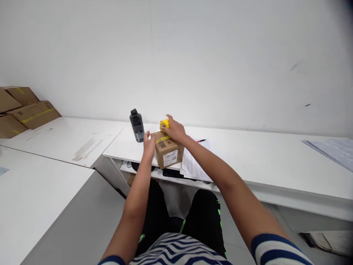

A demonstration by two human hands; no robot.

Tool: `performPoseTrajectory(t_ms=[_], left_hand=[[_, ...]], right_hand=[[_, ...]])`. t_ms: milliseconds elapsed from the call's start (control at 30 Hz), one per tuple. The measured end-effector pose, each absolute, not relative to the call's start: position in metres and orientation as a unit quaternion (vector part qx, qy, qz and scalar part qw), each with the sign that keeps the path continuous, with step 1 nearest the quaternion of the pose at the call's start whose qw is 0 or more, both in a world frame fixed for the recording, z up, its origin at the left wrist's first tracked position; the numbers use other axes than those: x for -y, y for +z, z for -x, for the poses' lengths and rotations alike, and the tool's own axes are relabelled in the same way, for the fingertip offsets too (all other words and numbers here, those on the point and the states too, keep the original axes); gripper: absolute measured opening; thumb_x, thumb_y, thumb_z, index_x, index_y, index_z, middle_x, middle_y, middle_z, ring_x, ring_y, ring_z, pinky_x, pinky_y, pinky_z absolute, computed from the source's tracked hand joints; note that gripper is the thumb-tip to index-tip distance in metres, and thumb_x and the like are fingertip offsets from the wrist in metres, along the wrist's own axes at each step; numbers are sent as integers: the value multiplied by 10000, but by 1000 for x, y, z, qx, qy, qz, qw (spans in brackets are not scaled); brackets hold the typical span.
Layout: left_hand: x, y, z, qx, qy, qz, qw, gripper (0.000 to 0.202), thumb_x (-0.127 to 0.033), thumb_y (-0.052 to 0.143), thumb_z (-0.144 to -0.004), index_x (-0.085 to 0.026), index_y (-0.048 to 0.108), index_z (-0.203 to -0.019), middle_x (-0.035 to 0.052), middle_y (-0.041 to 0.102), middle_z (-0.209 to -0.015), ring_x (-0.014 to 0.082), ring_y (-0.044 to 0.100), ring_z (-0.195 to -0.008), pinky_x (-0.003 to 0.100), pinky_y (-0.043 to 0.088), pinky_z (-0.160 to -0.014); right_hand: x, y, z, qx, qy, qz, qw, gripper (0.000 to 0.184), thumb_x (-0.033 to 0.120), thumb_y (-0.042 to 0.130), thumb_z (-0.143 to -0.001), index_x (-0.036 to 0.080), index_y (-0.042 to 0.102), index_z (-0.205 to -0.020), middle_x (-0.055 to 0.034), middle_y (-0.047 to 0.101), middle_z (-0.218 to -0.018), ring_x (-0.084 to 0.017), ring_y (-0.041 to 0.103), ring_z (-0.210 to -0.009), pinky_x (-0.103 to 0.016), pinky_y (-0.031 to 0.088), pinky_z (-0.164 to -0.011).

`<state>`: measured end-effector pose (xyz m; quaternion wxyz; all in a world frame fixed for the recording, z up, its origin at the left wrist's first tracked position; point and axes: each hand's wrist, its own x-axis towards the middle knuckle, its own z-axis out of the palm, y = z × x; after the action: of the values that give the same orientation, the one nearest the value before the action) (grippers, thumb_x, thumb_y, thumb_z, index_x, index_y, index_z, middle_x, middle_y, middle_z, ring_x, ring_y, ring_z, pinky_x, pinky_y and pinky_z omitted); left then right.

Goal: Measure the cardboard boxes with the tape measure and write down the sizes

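from the head view, here we are: the small cardboard box (160,159) stands on the white counter (248,154), near its front edge, between the dark water bottle (137,126) and the printed papers (191,163). the right hand (176,129) has its grip closed round the yellow tape measure (164,124), right at the box's far top edge. over to the left hand (149,144): its grip is spread, fingers raised just beside the box's left side, and whether it touches the cardboard i can't tell.

how far along? the box is in place, its top strapped with yellow tape, its label on; the tape measure is at the box, yet no drawn-out blade shows, so i'd call the measuring unfinished. the red-and-black pen (201,140) lies on the papers, in neither hand.

and the direction! the labelled face looks toward the wearer, turned slightly; the yellow tape runs roughly left to right. the box looks nearly cubic, so its long axis is hard to call.
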<state>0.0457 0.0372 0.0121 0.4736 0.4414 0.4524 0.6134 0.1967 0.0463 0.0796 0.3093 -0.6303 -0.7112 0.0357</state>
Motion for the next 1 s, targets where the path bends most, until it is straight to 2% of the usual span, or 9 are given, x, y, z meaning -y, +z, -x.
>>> performPoseTrajectory(t_ms=[133,233,333,467,600,767,1000], left_hand=[[-66,12,-46,-424,595,-456,509,396,-259,622,-769,-195,547,-1152,65,631,-1068,187,644,-965,327,514,-889],[-64,-2,-53,-423,641,-441,464,300,-243,556,-763,-199,560,-1059,25,610,-935,158,624,-824,306,519,-811],[-61,-12,-60,-435,672,-433,415,267,-233,546,-753,-202,560,-1017,23,601,-936,152,606,-838,282,503,-814],[-63,-12,-68,-436,689,-417,400,247,-219,533,-765,-204,543,-1011,21,590,-918,138,585,-806,260,492,-796],[-63,-7,-73,-427,703,-404,401,216,-184,534,-773,-199,531,-988,21,581,-924,131,575,-805,246,487,-788],[-61,-4,-76,-431,696,-410,401,215,-152,527,-783,-203,520,-992,27,590,-942,136,578,-827,249,486,-800],[-55,-1,-70,-446,681,-428,393,219,-163,523,-796,-204,512,-1011,54,595,-1015,164,590,-902,274,487,-829]], right_hand=[[-45,83,-189,728,1,637,254,675,452,428,-958,105,256,-1511,-214,621,-1292,-338,632,-1080,-423,459,-868],[-41,87,-183,752,-40,626,205,688,433,404,-974,66,210,-1523,-247,620,-1270,-348,637,-1050,-437,436,-884],[-31,91,-181,759,-53,623,181,694,407,419,-965,45,191,-1511,-249,632,-1242,-346,645,-1018,-425,434,-872],[2,89,-193,755,-44,631,170,679,396,435,-943,57,211,-1487,-247,626,-1257,-358,652,-1002,-424,453,-837],[55,83,-216,727,-8,658,197,699,468,445,-928,84,239,-1474,-210,662,-1212,-364,661,-956,-413,478,-782],[100,77,-235,699,18,677,230,789,502,457,-921,111,134,-1525,-185,692,-1160,-335,669,-904,-399,492,-755],[71,81,-246,694,39,652,302,782,517,471,-903,153,175,-1529,-172,653,-1233,-337,652,-980,-441,503,-815]])
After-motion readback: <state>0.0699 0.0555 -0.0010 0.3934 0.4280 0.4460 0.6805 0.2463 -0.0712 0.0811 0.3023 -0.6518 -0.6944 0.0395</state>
